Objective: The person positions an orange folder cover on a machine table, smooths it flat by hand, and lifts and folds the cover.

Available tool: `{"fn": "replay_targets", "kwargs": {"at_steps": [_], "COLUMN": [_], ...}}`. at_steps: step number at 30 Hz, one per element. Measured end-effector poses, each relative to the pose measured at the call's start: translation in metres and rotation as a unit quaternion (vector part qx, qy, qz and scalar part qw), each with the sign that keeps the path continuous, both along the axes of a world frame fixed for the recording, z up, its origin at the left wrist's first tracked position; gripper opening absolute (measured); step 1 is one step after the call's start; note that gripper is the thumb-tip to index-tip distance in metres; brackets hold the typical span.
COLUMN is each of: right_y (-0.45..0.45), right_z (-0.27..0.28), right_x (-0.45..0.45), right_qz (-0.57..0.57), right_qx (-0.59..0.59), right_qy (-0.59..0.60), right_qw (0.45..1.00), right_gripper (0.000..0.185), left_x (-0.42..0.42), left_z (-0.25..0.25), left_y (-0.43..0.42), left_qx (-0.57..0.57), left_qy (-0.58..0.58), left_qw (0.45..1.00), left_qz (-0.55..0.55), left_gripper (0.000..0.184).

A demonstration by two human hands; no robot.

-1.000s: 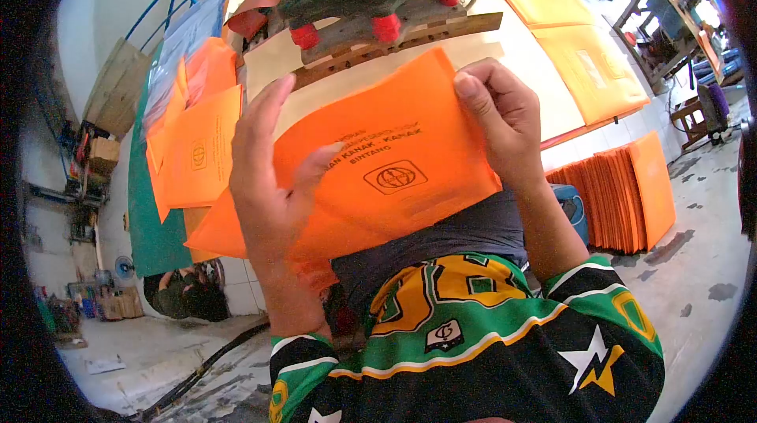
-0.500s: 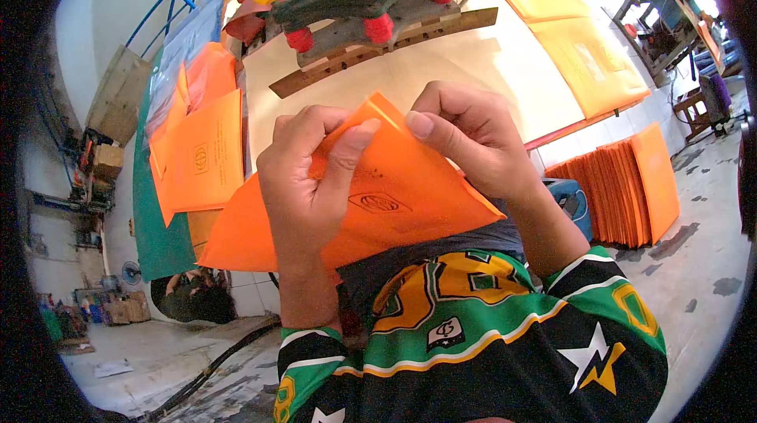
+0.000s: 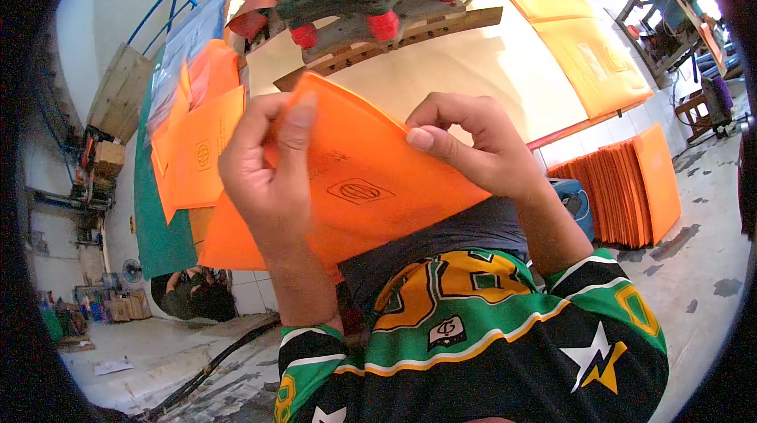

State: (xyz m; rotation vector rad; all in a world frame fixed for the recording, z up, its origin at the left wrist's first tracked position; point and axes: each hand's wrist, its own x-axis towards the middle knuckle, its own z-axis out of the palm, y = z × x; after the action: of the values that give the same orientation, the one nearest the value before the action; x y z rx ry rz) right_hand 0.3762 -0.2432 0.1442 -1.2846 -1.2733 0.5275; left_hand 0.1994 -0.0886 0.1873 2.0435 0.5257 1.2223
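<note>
Pale tabletop [image 3: 378, 80]; left fingers [image 3: 294, 137] and right fingers [image 3: 443, 145] pinch orange folder [image 3: 410, 202] bearing round emblem [image 3: 360, 190].

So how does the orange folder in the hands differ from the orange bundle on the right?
The orange folder is tilted between the left hand and right hand, while the orange bundle stands on edge, untouched. The folder shows a printed emblem; no print is visible on the bundle, which is many pieces packed together. Both are bright orange.

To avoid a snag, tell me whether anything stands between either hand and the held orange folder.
Nothing visible does: the left hand grips the orange folder near its raised corner, the right hand its upper edge.
</note>
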Motion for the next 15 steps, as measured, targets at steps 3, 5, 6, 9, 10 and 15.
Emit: {"fn": "replay_targets", "kwargs": {"at_steps": [3,5,6,9,10,15], "right_y": [-0.006,-0.01,-0.012,-0.015,-0.016,-0.021], "right_z": [-0.006,-0.01,-0.011,-0.013,-0.013,-0.016], "right_x": [0.006,0.01,0.013,0.016,0.016,0.021], "right_qz": [0.0,-0.004,-0.009,-0.016,-0.017,-0.009], "right_qx": [-0.019,-0.024,-0.032,-0.043,-0.048,-0.058], "right_qy": [-0.009,-0.002,-0.017,-0.033,-0.036,-0.07], "right_qw": [1.0,1.0,0.999,0.998,0.998,0.996], "right_gripper": [0.019,0.018,0.018,0.017,0.016,0.017], "left_x": [-0.007,-0.006,-0.01,-0.019,-0.022,-0.04], "left_z": [0.012,0.015,0.017,0.027,0.029,0.039], "left_y": [0.013,0.019,0.024,0.033,0.036,0.053], "left_qx": [0.033,0.02,0.021,0.049,0.049,0.064], "left_qy": [-0.045,-0.115,-0.115,-0.118,-0.117,-0.113], "left_qw": [0.998,0.99,0.99,0.987,0.987,0.984], "left_qz": [0.036,0.081,0.08,0.099,0.098,0.125], "left_gripper": [0.017,0.014,0.014,0.016,0.016,0.02]}}
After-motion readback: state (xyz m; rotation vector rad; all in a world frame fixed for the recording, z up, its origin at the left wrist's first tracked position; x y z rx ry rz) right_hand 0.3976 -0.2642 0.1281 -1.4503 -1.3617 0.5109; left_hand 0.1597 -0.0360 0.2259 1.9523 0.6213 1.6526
